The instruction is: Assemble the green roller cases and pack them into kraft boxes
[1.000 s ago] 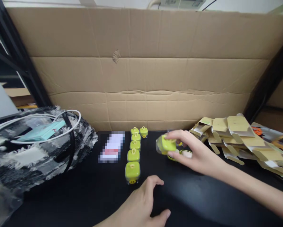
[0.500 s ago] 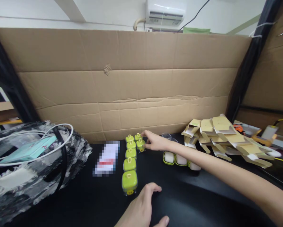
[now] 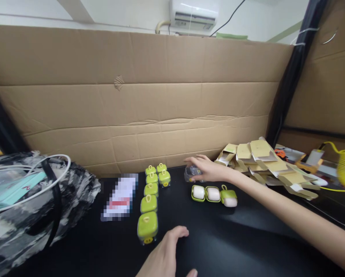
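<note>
Two hands: right hand (image 3: 209,170) grips clear case (image 3: 190,174), far forward; left hand (image 3: 165,256) flat, empty (well short of it).

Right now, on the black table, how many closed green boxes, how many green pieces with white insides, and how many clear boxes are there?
Closed green boxes: 7
Green pieces with white insides: 3
Clear box, in the right hand: 1
Total: 11
</note>
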Action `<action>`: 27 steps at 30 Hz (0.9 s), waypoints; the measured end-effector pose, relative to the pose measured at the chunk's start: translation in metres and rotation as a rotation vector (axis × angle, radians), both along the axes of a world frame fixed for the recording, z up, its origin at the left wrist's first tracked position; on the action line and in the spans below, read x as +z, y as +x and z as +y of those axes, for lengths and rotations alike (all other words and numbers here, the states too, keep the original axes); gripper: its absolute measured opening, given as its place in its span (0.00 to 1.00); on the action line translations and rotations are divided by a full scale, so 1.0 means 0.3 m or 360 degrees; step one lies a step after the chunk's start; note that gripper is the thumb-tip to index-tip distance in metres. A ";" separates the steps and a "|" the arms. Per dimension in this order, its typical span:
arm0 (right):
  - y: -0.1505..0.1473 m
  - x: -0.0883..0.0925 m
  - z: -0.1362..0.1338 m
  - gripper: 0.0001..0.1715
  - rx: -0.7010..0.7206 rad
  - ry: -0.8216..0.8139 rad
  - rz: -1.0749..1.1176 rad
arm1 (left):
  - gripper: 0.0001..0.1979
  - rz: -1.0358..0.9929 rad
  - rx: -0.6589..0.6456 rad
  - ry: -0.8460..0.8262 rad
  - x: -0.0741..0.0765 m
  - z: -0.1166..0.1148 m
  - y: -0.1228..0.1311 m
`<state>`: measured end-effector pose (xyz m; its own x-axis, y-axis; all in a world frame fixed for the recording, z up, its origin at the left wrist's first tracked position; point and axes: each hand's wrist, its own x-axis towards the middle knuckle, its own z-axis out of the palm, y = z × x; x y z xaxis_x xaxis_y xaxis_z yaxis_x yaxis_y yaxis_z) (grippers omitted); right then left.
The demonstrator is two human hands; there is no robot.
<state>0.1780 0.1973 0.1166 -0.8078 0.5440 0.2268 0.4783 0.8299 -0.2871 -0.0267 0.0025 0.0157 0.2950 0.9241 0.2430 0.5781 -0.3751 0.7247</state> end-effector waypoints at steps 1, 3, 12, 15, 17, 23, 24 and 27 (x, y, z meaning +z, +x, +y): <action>0.006 0.015 -0.023 0.34 0.0015 -0.0039 0.0033 | 0.26 -0.0064 0.0035 -0.0037 0.000 0.006 0.001; 0.016 0.037 -0.089 0.33 0.0095 -0.0148 0.0052 | 0.25 -0.0143 0.0083 -0.0081 0.000 0.021 0.004; 0.017 -0.006 -0.371 0.30 0.0354 -0.0427 -0.0084 | 0.33 -0.0049 0.0014 -0.0090 0.016 0.016 0.008; 0.025 0.007 -0.329 0.16 0.0214 -0.0024 -0.0129 | 0.31 0.0188 -0.0087 -0.0067 0.044 0.008 0.010; 0.028 -0.008 -0.280 0.16 0.0094 0.0280 -0.0197 | 0.27 0.0288 -0.0086 -0.0068 0.061 0.007 0.016; 0.017 -0.101 -0.187 0.28 0.0077 0.0390 -0.0297 | 0.25 0.0315 -0.0011 -0.0100 0.072 -0.005 0.023; 0.015 -0.103 -0.187 0.24 0.0086 0.0381 -0.0275 | 0.25 0.0315 -0.0007 -0.0106 0.070 -0.007 0.021; 0.016 -0.083 -0.212 0.17 0.0087 0.0304 -0.0146 | 0.25 0.0300 -0.0046 -0.0073 0.058 -0.010 0.014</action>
<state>0.1827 0.1336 0.0917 -0.8570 0.4530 0.2458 0.4479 0.8905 -0.0798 -0.0225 -0.0004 0.0332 0.3579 0.9234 0.1389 0.6946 -0.3627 0.6213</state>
